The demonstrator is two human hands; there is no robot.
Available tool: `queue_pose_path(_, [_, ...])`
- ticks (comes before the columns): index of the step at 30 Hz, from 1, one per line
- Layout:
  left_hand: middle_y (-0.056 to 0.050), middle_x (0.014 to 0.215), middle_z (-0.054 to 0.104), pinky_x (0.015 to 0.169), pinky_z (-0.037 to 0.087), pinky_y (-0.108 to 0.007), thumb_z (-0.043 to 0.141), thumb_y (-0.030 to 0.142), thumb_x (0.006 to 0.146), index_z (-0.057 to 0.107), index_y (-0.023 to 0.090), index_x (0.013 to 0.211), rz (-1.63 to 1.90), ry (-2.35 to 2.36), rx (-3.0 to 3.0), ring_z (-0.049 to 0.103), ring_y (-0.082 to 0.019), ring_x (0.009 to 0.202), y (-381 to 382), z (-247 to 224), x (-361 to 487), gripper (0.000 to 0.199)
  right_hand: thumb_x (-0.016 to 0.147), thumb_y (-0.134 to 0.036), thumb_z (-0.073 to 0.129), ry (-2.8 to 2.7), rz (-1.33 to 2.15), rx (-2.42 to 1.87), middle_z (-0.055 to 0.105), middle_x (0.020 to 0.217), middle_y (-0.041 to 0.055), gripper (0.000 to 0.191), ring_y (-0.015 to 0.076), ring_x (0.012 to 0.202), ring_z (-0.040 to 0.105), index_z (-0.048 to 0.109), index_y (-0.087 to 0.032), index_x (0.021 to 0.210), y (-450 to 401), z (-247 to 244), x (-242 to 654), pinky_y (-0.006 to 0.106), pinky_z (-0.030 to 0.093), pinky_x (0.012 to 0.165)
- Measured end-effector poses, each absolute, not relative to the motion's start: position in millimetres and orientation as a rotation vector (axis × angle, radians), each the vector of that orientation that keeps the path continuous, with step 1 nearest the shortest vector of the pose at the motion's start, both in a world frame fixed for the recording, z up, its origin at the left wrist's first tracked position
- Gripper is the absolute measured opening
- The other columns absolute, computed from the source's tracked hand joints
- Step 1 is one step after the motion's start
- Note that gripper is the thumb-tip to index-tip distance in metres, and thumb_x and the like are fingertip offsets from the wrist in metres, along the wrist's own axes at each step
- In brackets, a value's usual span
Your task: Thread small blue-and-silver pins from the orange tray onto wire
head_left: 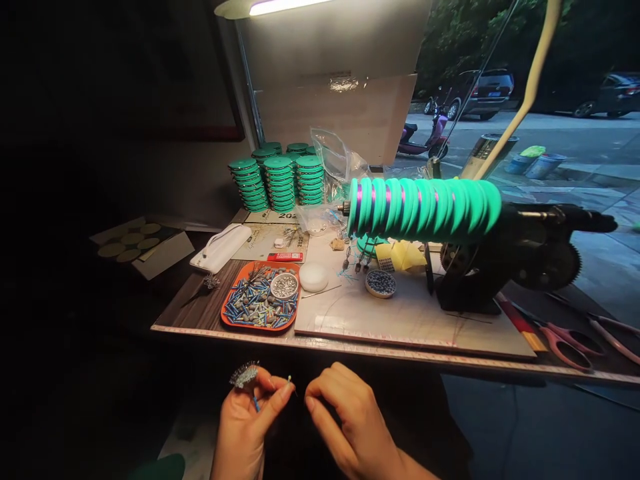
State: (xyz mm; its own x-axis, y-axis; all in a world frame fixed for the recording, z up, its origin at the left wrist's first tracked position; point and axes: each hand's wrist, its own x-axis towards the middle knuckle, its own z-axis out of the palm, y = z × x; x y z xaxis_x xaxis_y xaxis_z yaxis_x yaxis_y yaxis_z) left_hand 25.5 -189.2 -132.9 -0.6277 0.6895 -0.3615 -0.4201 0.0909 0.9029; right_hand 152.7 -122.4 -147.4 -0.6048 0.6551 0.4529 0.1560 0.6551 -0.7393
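My left hand (253,417) is closed in front of the table edge. Between its thumb and index finger it pinches a small pale yellow-green piece, and a cluster of fine silver wire pieces (244,377) sticks out above its other fingers. A short blue bit shows below that cluster. Close by on the right, my right hand (347,413) has its thumb and index fingertip pressed together; whether a thin thread is between them is too small to tell. Beyond the left hand lies an orange tray (225,319) of blue, grey and yellow small parts, with a white cup (284,287) of silver bits inside.
A dark winding machine (470,280) carries a row of green foam spools (425,208). More green spools (279,183) stand stacked at the back. A round dish of dark beads (381,284), a white round lid (313,276) and scissors (565,343) lie on the table.
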Motion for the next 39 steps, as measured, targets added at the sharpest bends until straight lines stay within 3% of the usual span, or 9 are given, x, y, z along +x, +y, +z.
queue_pose_path(29, [0.005,0.060,0.060,0.061,0.046,-0.016,0.083,0.020,0.049,0.056,0.017,0.064,1.670,1.549,0.290,0.056,-0.010,0.062,-190.1,-132.8,24.4,0.032,0.083,-0.017,0.041,-2.136,0.876,-0.649,0.053,0.061,-0.0008,0.019,0.0048,0.060,0.042,0.053,-0.014,0.068,-123.3,-147.7,151.1,0.018,0.028,0.058])
queue_pose_path(39, [0.001,0.057,0.063,0.057,0.050,-0.021,0.078,0.015,0.049,0.058,0.020,0.053,1.777,1.799,0.656,0.059,-0.015,0.058,-190.3,-133.0,32.0,0.022,0.085,-0.023,0.040,-2.068,1.138,-0.800,0.055,0.063,0.0003,0.025,0.0045,0.062,0.047,0.057,-0.014,0.069,-123.8,-146.0,150.7,0.016,0.031,0.058])
